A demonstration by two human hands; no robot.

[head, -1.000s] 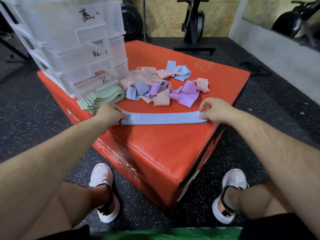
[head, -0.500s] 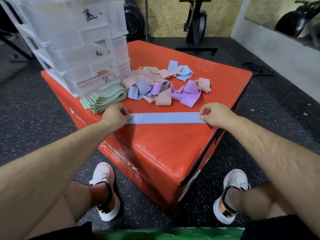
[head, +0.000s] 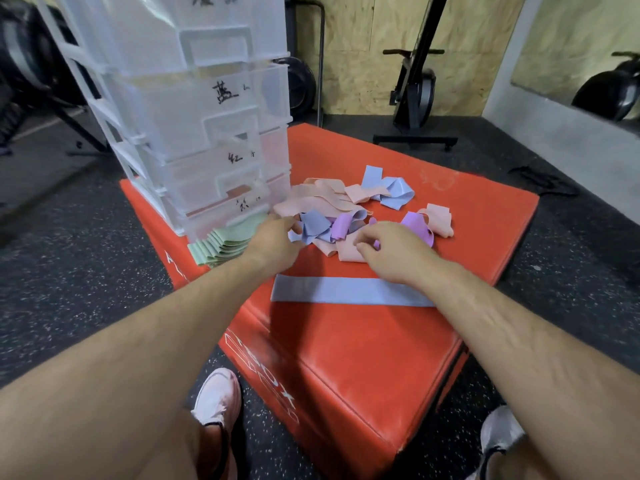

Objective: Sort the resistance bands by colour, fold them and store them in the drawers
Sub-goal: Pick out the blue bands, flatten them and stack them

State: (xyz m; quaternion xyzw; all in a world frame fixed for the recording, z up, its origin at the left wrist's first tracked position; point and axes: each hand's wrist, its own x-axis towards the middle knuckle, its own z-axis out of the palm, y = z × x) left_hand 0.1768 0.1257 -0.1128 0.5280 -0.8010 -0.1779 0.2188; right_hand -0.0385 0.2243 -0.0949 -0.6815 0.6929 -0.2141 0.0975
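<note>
Left hand (head: 277, 237) has reached into the pile (head: 332, 206) with its fingertips against a crumpled blue band (head: 313, 226); from where I stand I cannot tell whether it is pinching it or only touching. Right hand (head: 391, 252) hovers over a pink band (head: 349, 252) at the near edge of the pile, fingers loosely curled, nothing visibly held. Half a second ago both hands were pinching the ends of the flat band (head: 349, 292), pulling it straight. Now they have let go and moved forward, and it lies smoothed out on the box (head: 346, 358), just behind the right wrist. The step looks like fetching the next blue one to lay on top of it. To do that well, I'd take only the blue strip and lift it slowly, since it is tangled with purple and pink ones. I'd use the other hand to hold the rest down, then find both ends before stretching it flat on the first band. The green stack (head: 221, 244) sits folded beside the drawers (head: 207, 133), so nothing blue seems stored yet.
</note>
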